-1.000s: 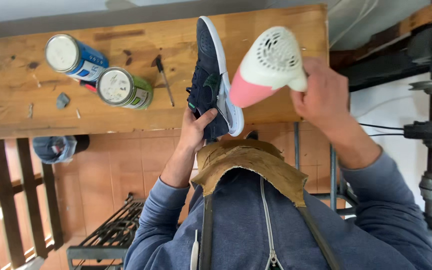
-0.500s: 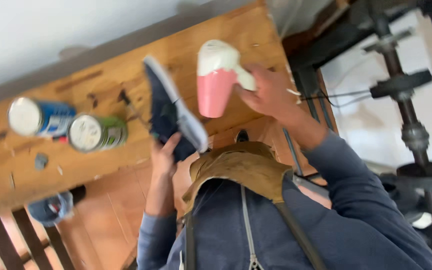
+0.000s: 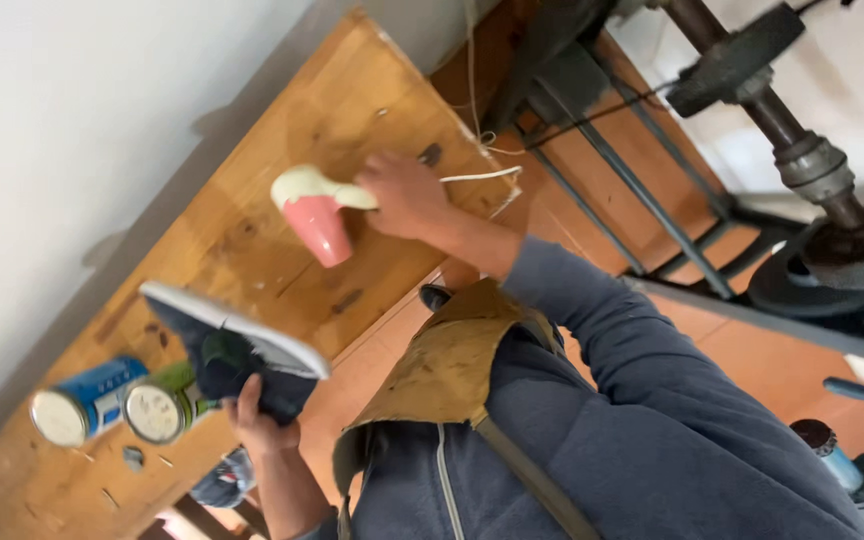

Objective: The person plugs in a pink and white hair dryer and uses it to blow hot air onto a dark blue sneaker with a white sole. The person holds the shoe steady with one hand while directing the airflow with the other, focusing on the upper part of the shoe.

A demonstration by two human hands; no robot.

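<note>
Shoe (image 3: 237, 350) gripped in left hand (image 3: 262, 425), dark blue with a pale sole, sole turned up, raised just above the near edge of the wooden counter (image 3: 252, 220). Right hand (image 3: 407, 195) wrapped around a pink and cream hair dryer (image 3: 317, 210), nozzle apparently pointing down at the counter top, cord (image 3: 477, 175) trailing off past the edge. Blue can (image 3: 87, 400) and green can (image 3: 162, 405) touching, just beside the shoe. Tan apron (image 3: 442, 360) over a grey-blue jacket.
</note>
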